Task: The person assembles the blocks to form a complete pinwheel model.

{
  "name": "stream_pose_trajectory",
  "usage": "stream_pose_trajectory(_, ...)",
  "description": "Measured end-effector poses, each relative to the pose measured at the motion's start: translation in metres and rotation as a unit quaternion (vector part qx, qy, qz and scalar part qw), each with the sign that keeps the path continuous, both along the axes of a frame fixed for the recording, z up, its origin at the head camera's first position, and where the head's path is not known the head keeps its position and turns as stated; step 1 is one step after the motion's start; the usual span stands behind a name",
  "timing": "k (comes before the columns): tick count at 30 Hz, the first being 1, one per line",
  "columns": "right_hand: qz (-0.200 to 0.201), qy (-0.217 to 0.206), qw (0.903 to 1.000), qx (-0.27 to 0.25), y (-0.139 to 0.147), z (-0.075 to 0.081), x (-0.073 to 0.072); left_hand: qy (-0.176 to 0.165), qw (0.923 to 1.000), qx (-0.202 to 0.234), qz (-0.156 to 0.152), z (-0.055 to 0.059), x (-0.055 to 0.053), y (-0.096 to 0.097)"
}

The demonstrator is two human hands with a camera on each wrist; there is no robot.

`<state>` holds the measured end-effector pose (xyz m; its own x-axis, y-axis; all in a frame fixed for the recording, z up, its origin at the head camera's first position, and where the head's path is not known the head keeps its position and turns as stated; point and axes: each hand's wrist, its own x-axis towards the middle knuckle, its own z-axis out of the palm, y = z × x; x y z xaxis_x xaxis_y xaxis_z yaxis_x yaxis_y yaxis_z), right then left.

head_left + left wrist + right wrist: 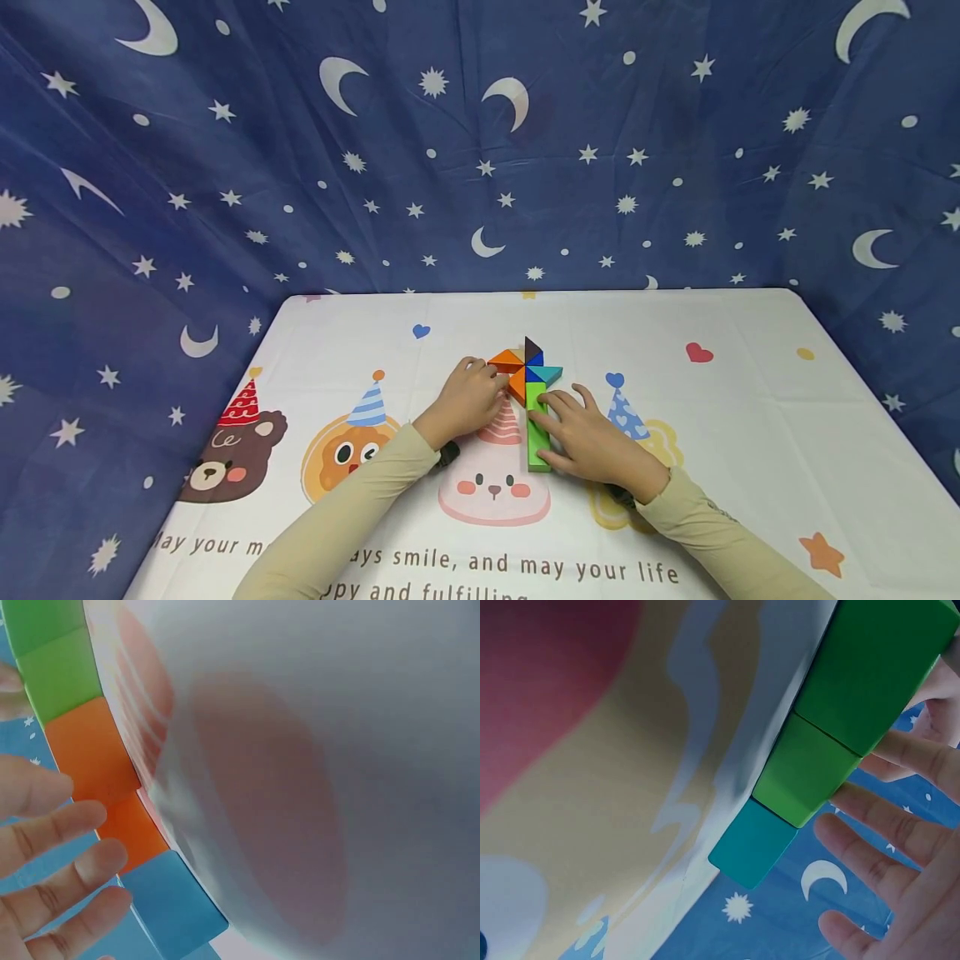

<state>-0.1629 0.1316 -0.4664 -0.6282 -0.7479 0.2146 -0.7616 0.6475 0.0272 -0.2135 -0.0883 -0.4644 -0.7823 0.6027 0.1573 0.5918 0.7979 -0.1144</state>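
Observation:
Several triangular blocks form a pinwheel on the table, with a straight green strip running from it toward the person. My left hand point(471, 396) is at the pinwheel's left side, its fingertips right at the orange triangle blocks point(507, 360). In the left wrist view those fingers point(94, 862) are extended beside the orange and blue blocks point(176, 904). My right hand point(592, 437) lies against the green blocks point(537, 446), with fingers over the top and right side. The right wrist view shows straight fingers point(885, 814) along the light green block point(806, 771), short of the teal block point(754, 841).
A white cloth point(757, 433) printed with cartoon animals, hearts and lettering covers the table. Behind and beside it hangs a blue curtain point(570, 208) with moons and stars. A dark brown triangle block point(532, 346) sits at the pinwheel's far tip.

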Motion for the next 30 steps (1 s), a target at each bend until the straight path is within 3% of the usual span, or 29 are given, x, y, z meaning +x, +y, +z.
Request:
stream_pose_trajectory(5, -0.001, -0.001, 1.0000, 0.004, 0.000, 0.001, 0.000, -0.005, 0.9998, 0.004, 0.021, 0.001, -0.004, 0.001)
stream_pose_trajectory(10, -0.002, -0.001, 1.0000, 0.004, 0.000, 0.001, 0.000, -0.009, 0.9998, 0.013, 0.015, 0.003, -0.007, -0.001)
stream_pose_trajectory(18, -0.004, -0.009, 0.9999, 0.000, 0.000, 0.002, 0.000, 0.028, 0.9969, 0.059, 0.044, 0.006, -0.016, -0.024)
stream_pose_trajectory(25, -0.007, -0.020, 0.9998, 0.002, -0.001, 0.003, 0.001, -0.007, 0.9957, 0.050, 0.078, 0.007, -0.022, -0.035)
stream_pose_trajectory(30, -0.010, -0.018, 0.9998, 0.005, -0.001, 0.001, 0.000, -0.013, 0.9957, 0.047, 0.080, 0.005, -0.022, -0.033)
